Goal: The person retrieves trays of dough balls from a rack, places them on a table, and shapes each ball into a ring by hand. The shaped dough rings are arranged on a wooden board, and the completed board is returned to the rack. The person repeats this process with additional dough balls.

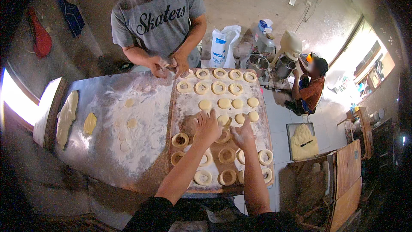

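Note:
My left hand [207,126] and my right hand [243,135] hover side by side over the middle of a floured wooden board [183,116]. Both have fingers spread and touch or nearly touch a dough ring [225,136] between them. Nearer me lie several dough rings [227,177] in rows. Beyond my hands sit several flat dough discs [224,103], then more rings [218,87] at the far end. Whether either hand grips dough is unclear.
A person in a grey shirt [159,19] stands across the table, hands [168,65] working dough at the board's far corner. The metal table [124,120] holds flour, small discs and dough slabs [66,118]. Another person [310,90] crouches by mixers [274,64]. A dough tray [302,141] lies on the floor.

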